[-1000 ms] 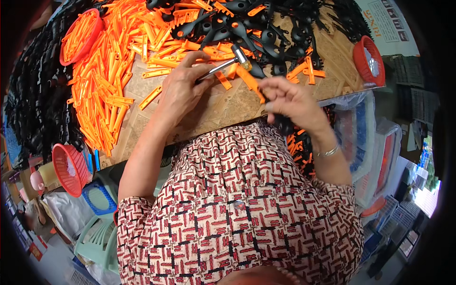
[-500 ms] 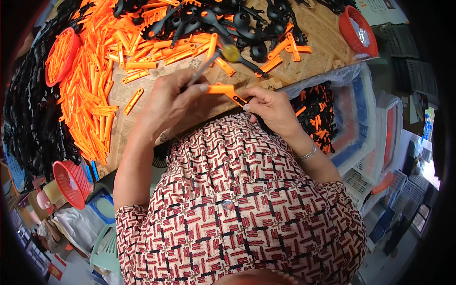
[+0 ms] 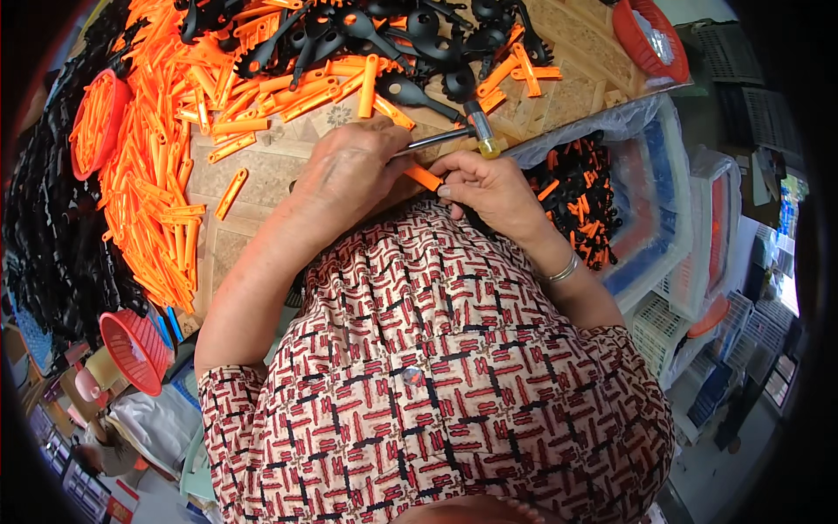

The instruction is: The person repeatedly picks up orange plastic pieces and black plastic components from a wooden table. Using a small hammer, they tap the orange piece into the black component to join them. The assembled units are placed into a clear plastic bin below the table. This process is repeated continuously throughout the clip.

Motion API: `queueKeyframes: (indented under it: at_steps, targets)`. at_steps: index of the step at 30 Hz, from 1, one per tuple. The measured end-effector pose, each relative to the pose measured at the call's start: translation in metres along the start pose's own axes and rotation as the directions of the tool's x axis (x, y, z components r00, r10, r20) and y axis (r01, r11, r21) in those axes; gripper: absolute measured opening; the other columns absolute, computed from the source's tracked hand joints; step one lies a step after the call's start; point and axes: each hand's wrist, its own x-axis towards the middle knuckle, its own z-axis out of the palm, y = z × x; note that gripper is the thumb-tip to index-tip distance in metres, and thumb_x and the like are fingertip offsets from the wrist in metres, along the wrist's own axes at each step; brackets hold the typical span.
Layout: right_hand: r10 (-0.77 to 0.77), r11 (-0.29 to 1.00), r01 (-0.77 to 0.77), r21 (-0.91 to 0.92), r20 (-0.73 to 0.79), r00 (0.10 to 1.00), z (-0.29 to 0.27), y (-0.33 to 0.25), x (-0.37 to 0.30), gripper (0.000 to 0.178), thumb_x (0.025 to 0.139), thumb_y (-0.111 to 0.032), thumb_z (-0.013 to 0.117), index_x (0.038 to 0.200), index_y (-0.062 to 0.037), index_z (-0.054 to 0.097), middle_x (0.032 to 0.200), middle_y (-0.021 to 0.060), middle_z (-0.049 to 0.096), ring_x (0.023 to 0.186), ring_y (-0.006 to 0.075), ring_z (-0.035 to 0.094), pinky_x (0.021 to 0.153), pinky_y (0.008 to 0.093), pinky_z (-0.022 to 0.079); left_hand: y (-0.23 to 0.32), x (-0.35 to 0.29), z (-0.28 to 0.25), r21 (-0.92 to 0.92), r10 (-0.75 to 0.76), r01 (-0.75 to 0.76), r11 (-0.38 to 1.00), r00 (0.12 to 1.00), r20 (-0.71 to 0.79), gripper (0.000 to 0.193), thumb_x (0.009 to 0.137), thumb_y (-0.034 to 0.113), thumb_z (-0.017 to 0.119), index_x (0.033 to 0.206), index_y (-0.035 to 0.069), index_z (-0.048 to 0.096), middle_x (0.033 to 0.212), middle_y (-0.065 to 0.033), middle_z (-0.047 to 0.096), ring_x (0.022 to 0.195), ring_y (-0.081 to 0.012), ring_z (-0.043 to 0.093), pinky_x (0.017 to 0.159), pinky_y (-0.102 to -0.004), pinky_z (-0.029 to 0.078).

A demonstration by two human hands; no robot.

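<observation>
"While the left hand [image 3: 347, 173] and the right hand [image 3: 496, 192] are close together at the near edge of the counter [image 3: 266, 179], what do they have?"

"The left is curled around a small hammer [image 3: 476, 129], whose head sticks out just beyond the right hand. The right pinches one end of an orange handle [image 3: 423, 178] between thumb and fingers. Its other end runs behind the left hand, so I can't tell whether that one grips it too."

"Is that handle joined to anything?"

"Can't tell; both ends are hidden. I'd call it a piece in progress."

"And what looks done?"

"Probably the batch in the plastic-lined tub [image 3: 661, 175], beside the counter on the right. Black and orange parts [image 3: 580, 205] lie mixed in it, too jumbled for me to say each one is finished."

"How much is left?"

"Plenty, I'd judge. Loose orange pieces [image 3: 153, 192] heap over the counter's left side, and a red basket [image 3: 120, 122] there holds more. Black utensils [image 3: 419, 94] pile along the far side, with orange pieces among them. Those loose heaps look far bigger than the tub's contents."
</observation>
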Motion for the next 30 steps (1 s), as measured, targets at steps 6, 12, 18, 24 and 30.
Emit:
queueKeyframes:
  at_steps: [6, 12, 18, 24, 30]
  targets:
    - [0.069, 0.990, -0.052, 0.130, -0.131, 0.989, 0.012, -0.001, 0.002, 0.016, 0.093, -0.011, 0.070, 0.102, 0.0019, 0.071, 0.069, -0.0019, 0.065, 0.057, 0.0037, 0.059, 0.053, 0.0206, 0.048, -0.002, -0.004, 0.012, 0.002, 0.049, -0.049, 0.999, 0.993, -0.105, 0.013, 0.085, 0.007, 0.069, 0.096, 0.002, 0.066, 0.089, -0.0166, 0.063, 0.086, -0.0389, 0.064, 0.072, -0.0452, 0.052]
    - [0.115, 0.980, -0.098, 0.174, -0.091, 0.989, 0.012, -0.002, 0.001, 0.015, 0.095, -0.004, 0.067, 0.108, 0.0034, 0.068, 0.078, 0.0023, 0.068, 0.062, 0.0057, 0.062, 0.056, 0.0193, 0.051, 0.002, -0.011, 0.014, -0.034, 0.062, -0.069, 0.997, 0.982, -0.178, 0.015, 0.086, 0.003, 0.070, 0.100, 0.000, 0.065, 0.094, -0.0165, 0.063, 0.087, -0.0369, 0.065, 0.075, -0.0426, 0.053]
    - [0.171, 0.956, -0.151, 0.252, -0.062, 0.983, 0.010, -0.005, 0.003, 0.017, 0.094, -0.004, 0.069, 0.109, 0.0042, 0.067, 0.080, 0.0044, 0.070, 0.063, 0.0072, 0.064, 0.057, 0.0198, 0.054, -0.006, -0.013, 0.024, -0.030, 0.075, -0.083, 0.996, 0.975, -0.207, 0.020, 0.084, 0.001, 0.071, 0.103, 0.001, 0.067, 0.094, -0.0146, 0.063, 0.086, -0.0358, 0.065, 0.075, -0.0410, 0.053]
    - [0.151, 0.979, -0.128, 0.161, -0.146, 0.978, 0.020, -0.002, 0.003, 0.011, 0.094, -0.004, 0.068, 0.103, 0.0024, 0.066, 0.080, 0.0039, 0.069, 0.064, 0.0074, 0.065, 0.056, 0.0195, 0.054, -0.009, -0.022, 0.022, -0.017, -0.011, 0.007, 1.000, 0.959, -0.283, 0.031, 0.084, 0.004, 0.074, 0.114, 0.001, 0.068, 0.104, -0.0101, 0.068, 0.086, -0.0268, 0.068, 0.077, -0.0346, 0.054]
    - [0.138, 0.946, -0.071, 0.316, -0.194, 0.971, 0.023, 0.001, -0.004, 0.007, 0.091, -0.001, 0.068, 0.095, 0.0037, 0.064, 0.075, 0.0069, 0.068, 0.057, 0.0099, 0.063, 0.050, 0.0230, 0.050, 0.007, -0.058, -0.028, -0.461, -0.400, 0.293, 0.837, 0.904, -0.150, 0.034, 0.095, 0.010, 0.070, 0.127, 0.001, 0.067, 0.098, -0.0105, 0.072, 0.085, -0.0134, 0.066, 0.076, -0.0277, 0.051]
